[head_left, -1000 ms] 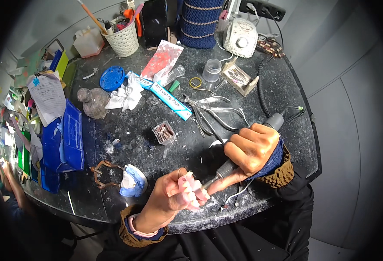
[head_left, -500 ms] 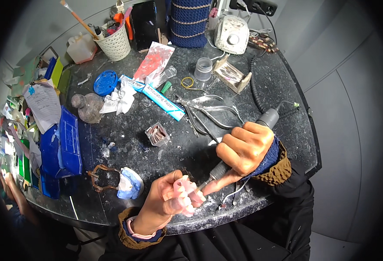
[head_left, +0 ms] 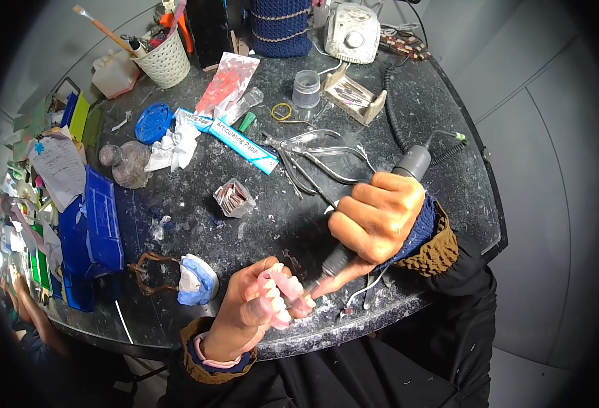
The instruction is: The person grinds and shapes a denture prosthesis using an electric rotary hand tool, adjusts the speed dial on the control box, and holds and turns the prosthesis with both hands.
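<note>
Head view, the only one; we set our clock on the pink denture [head_left: 272, 292], twelve at the top of the frame. It sits low near the centre, over the front edge of the dark bench [head_left: 299, 228]. Left hand [head_left: 240, 302] grips it between thumb and fingers from nine o'clock. Right hand [head_left: 379, 214], at about two o'clock, is wrapped round a dark rotary handpiece [head_left: 338, 261], slanting down to the denture; its tip is at the denture's right side, contact too blurred for us to confirm. Against half a second ago: both grasps unchanged, but the denture looks turned, its arch and left row of teeth showing more plainly. The bench things have all slid up and leftward together, so we put that down to the head moving. Among them: stone model [head_left: 197, 280] toward nine, blue bin [head_left: 102, 224] near ten, small clear box of strips [head_left: 235, 199] at eleven, metal pliers [head_left: 288, 147] around twelve, their handles spread.
</note>
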### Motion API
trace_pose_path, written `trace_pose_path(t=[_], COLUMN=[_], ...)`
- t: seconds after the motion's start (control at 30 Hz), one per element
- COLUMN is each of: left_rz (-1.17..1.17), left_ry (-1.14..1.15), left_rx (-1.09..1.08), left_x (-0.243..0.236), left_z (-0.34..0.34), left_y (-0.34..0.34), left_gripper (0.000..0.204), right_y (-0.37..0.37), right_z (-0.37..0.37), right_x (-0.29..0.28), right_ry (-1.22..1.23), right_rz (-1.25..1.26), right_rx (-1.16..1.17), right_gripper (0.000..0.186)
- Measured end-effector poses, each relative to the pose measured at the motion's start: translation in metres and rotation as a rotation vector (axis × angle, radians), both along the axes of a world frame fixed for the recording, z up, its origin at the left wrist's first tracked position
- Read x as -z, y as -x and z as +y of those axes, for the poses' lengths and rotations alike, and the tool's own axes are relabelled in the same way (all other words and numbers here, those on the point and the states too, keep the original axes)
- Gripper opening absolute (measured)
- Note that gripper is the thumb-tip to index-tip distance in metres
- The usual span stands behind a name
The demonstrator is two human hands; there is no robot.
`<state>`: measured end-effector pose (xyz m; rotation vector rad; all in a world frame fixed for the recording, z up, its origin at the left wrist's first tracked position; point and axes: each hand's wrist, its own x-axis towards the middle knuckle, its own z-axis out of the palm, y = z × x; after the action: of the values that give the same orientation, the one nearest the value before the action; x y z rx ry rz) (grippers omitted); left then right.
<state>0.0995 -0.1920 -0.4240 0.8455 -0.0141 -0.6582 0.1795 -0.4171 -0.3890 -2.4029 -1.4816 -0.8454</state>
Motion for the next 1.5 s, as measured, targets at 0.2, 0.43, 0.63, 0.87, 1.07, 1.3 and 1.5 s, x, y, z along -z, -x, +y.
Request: trace_pose_path(t=[0.2, 0.43, 0.63, 0.87, 1.07, 1.3, 1.5], left_rz=[0.031, -0.015, -0.047, 0.058, 0.033, 0.131, 0.061], left_ry=[0.062, 0.022, 0.152, 0.199, 0.219, 0.395, 0.183], left_rx=[-0.038, -0.138, -0.155, -0.253, -0.295, -0.267, -0.132], left_x=[-0.007, -0.018, -0.020, -0.016, -0.013, -0.004, -0.002], left_z=[0.003, -0.004, -0.001, 0.006, 0.009, 0.008, 0.007], left_y=[-0.004, -0.004, -0.008, -0.006, -0.005, 0.002, 0.003], left_gripper=[0.050, 0.046, 0.051, 0.042, 0.036, 0.034, 0.031], right_y=[-0.013, -0.124, -0.205, -0.213, -0.187, -0.057, 0.008], right_z=[-0.013, -0.069, -0.088, -0.066, -0.073, -0.045, 0.000], right_x=[-0.022, 0.011, 0.027, 0.023, 0.008, -0.010, 0.009], right_ry=[-0.044, -0.295, -0.245, -0.284, -0.435, -0.052, -0.061], right_rz=[0.056, 0.177, 0.358, 0.394, 0.244, 0.049, 0.246], right_rx=[0.232, 0.983, 0.964, 1.024, 0.894, 0.022, -0.050], right_gripper=[0.058, 0.033, 0.042, 0.043, 0.071, 0.051, 0.047])
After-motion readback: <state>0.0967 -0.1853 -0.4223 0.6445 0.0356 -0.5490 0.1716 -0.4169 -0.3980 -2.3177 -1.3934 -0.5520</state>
